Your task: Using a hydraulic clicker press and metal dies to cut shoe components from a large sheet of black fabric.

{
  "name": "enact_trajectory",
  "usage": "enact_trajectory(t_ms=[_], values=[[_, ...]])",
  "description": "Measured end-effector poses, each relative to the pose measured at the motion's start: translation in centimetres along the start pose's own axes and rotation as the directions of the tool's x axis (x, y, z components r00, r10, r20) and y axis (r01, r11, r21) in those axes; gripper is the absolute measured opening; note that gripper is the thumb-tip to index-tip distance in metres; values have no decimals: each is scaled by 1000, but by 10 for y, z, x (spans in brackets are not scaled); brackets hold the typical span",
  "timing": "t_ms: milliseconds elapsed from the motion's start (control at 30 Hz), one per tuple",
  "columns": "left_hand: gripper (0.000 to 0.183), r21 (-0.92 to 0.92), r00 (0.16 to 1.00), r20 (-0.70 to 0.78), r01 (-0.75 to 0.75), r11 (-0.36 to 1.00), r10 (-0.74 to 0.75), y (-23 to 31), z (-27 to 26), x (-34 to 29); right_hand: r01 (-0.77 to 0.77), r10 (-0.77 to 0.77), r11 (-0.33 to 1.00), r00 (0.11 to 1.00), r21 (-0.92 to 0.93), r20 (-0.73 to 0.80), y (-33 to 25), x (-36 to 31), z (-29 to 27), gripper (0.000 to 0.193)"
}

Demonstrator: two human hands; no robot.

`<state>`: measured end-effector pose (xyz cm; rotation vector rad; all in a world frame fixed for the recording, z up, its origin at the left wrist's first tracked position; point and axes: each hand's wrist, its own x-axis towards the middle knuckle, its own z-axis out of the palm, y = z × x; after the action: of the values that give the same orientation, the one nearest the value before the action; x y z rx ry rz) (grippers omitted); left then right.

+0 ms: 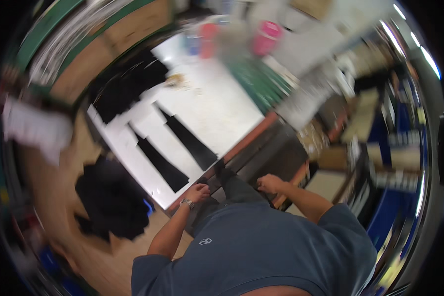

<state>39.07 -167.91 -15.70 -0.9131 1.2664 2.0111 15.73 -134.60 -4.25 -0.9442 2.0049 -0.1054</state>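
Two long black fabric pieces, each with a narrow stepped end, lie side by side on a white tabletop [222,103]. One is the left fabric piece [162,167], the other the right fabric piece [188,140]. My left hand [198,192], with a watch on its wrist, is just off the table's near corner, fingers curled in. My right hand [269,183] is beside a dark brown surface [266,153] right of my legs, its fingers closed. Blur hides what either hand holds, if anything.
A black fabric pile [128,86] covers the table's far left. Another black heap [113,197] sits low on the left. A pink container [268,38] and a red one [208,40] stand at the back. Cluttered shelves [389,153] line the right.
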Motion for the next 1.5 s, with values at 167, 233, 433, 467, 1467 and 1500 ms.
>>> enact_trajectory(t_ms=[167,233,433,467,1467,1500], values=[[40,349,992,46,97,932,-120,40,-20,10,-268,477,865,699,424,-533,-13,-114,56,29],[39,476,976,79,141,868,-202,56,-1,25,-194,610,755,559,626,-562,-38,-139,85,26],[35,799,913,252,-9,602,-322,116,141,43,-171,696,703,368,690,-617,-120,-220,150,25],[30,839,902,288,-76,539,-321,118,177,43,-167,743,657,310,735,-594,-126,-234,164,25],[95,-840,-306,137,-540,53,-942,-146,718,-138,-397,531,-224,-816,890,-230,-44,-550,477,20],[91,-846,-305,113,-529,69,-946,-149,715,-143,-410,551,-246,-804,878,-221,-38,-549,479,17]])
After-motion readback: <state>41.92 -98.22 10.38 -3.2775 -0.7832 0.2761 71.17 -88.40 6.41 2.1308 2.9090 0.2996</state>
